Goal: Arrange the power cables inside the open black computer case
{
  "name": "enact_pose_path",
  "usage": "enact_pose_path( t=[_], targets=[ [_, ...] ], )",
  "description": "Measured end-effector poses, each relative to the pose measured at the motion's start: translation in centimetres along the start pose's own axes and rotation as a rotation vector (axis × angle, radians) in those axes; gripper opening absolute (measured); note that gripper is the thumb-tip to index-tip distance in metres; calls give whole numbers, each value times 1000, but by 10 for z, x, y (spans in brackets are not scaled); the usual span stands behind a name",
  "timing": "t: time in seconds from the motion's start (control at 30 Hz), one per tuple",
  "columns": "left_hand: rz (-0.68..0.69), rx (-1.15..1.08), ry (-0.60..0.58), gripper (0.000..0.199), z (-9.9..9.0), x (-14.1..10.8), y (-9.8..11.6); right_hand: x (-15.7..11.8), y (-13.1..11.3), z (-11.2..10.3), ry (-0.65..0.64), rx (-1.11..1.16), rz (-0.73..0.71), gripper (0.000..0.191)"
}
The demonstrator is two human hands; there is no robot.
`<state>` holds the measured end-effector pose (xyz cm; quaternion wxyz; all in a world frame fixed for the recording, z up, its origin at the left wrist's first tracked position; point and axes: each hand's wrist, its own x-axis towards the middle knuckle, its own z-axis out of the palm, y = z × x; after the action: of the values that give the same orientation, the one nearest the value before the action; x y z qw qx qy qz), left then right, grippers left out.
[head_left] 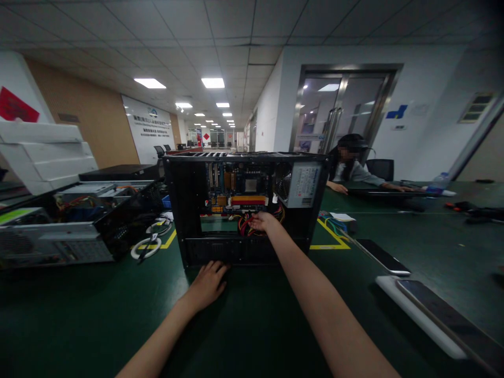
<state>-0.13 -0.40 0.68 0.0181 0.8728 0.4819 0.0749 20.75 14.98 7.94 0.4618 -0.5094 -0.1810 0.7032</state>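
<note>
An open black computer case (208, 252) stands upright on the table in front of me. Inside it are a motherboard (220, 181) and, at the upper right, a power supply (305, 184). Within the case's lower part, my right hand (263, 221) has its fingers closed on a bundle of red, yellow and black cables (244, 226). Some of its fingertips are hard to make out among the wires. My left hand (208, 283) lies on the table with its fingers apart, its fingertips by the case's bottom edge.
Another opened computer case (71, 236) lies to the left, with coiled cables (145, 248) beside it. On the right are phones (381, 257), a white box-like item (417, 315) and wires (334, 226). A co-worker (354, 168) sits behind the green table (244, 325). Yellow tape marks its surface.
</note>
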Motion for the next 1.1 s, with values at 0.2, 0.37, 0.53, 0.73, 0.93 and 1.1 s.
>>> enact_pose_path(
  t=[0.2,0.37,0.53,0.73,0.93,1.1],
  targets=[
    [-5,0,-7,41,0,0,1,-2,0,1,2,-14,-9,19],
    [-16,-1,-14,41,-1,0,1,-3,1,1,-6,-30,-18,18],
    [-9,-8,-18,41,-1,0,1,-4,1,0,-17,-59,-19,16],
    [-4,2,-7,41,0,0,0,-3,1,-1,-91,-211,-33,8],
    [-3,13,4,41,0,0,0,0,6,0,-9,-560,-100,7],
    [6,11,19,39,1,0,0,10,11,0,94,-899,-187,9]
  ],
)
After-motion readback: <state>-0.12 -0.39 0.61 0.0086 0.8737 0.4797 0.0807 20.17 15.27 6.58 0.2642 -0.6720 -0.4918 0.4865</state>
